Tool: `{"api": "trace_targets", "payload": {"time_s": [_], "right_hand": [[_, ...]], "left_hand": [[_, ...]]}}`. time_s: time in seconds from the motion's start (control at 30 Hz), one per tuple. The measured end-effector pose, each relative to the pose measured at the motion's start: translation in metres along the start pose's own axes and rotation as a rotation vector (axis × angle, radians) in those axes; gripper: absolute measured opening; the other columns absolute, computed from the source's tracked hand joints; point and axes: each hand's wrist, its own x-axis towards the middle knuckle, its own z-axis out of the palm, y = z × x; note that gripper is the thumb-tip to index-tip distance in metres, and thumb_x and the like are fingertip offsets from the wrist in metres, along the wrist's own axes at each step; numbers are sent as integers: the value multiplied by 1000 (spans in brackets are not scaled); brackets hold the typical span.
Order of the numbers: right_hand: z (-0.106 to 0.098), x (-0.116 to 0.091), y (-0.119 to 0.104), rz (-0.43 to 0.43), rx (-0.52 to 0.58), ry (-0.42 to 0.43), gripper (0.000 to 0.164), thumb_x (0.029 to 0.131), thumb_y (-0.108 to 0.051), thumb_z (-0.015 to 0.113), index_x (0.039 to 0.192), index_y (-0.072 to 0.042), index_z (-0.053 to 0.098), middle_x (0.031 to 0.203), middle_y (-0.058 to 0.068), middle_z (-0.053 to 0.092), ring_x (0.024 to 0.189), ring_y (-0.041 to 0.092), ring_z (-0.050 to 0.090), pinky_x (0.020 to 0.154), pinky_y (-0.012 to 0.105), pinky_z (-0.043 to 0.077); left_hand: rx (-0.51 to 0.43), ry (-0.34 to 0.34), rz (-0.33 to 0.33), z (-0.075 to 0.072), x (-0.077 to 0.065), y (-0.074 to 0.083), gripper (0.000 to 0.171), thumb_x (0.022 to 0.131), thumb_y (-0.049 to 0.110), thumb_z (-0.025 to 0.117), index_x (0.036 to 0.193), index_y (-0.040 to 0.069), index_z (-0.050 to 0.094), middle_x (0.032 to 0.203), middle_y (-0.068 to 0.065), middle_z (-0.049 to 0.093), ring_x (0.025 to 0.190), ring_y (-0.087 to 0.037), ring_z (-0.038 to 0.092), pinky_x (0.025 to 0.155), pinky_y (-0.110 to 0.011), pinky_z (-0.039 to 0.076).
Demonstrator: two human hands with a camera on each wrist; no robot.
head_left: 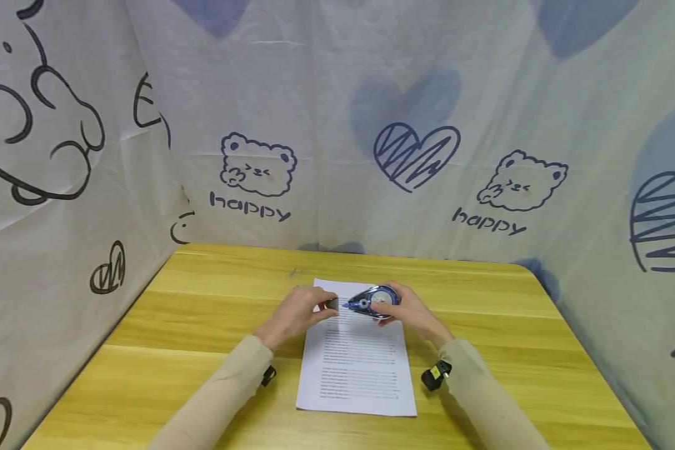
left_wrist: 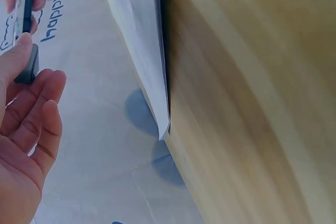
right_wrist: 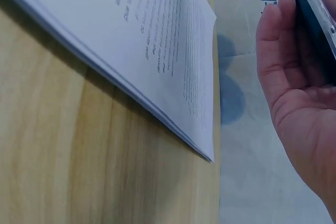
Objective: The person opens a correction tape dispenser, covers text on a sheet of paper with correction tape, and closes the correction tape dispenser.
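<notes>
My right hand grips a blue, clear-bodied correction tape dispenser, its narrow tip pointing left. Between thumb and fingers, my left hand pinches a small dark cap, a short way from that tip. In the left wrist view the cap shows as a grey-green piece under the thumb, with the dispenser beyond it. Both hands are raised over the upper part of a stack of printed paper. Fingers curl round the dispenser's dark side in the right wrist view.
The paper lies on a yellow wood-grain table; its sheets form a thin stack with one corner slightly lifted. Patterned cloth hangs behind the table and along both sides. A wrist camera sits at the right cuff.
</notes>
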Motion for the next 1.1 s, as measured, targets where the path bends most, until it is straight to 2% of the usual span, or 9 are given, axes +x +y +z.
{"api": "trace_targets", "payload": {"time_s": [0.23, 0.47, 0.6, 0.83, 1.1], "right_hand": [[1, 0, -2, 4, 1, -6, 63, 89, -26, 74, 140, -1, 46, 128, 25, 55, 95, 23, 66, 79, 45, 61], [0, 0, 0, 9, 6, 1, 63, 89, -26, 74, 140, -2, 45, 129, 25, 55, 95, 24, 66, 79, 43, 61], [2, 0, -1, 8, 23, -11, 64, 89, -27, 74, 140, -2, 45, 130, 26, 54, 95, 23, 67, 81, 46, 60], [6, 1, -2, -6, 59, -27, 64, 89, -27, 74, 140, -2, 45, 129, 27, 53, 91, 23, 68, 80, 45, 61], [8, 1, -1, -16, 74, -28, 61, 89, -26, 73, 138, -1, 46, 126, 25, 55, 91, 22, 68, 80, 45, 61]], "left_hand": [[-47, 22, 10, 7, 0, 0, 18, 90, 26, 72, 104, 14, 72, 89, 5, 73, 77, -4, 64, 69, -27, 57], [-105, 57, 28, 7, -1, 0, 25, 90, 23, 72, 111, 10, 71, 94, 2, 74, 80, -7, 65, 70, -34, 59], [-100, 65, 31, 8, -1, 1, 27, 90, 25, 72, 114, 12, 71, 96, 3, 74, 80, -6, 65, 69, -32, 58], [-92, 95, 49, 8, -2, 4, 32, 90, 25, 72, 117, 10, 69, 104, -1, 74, 80, -7, 67, 66, -19, 54], [-99, 106, 53, 9, -2, 3, 31, 90, 24, 72, 117, 9, 69, 105, -1, 74, 79, -6, 66, 65, -17, 52]]}}
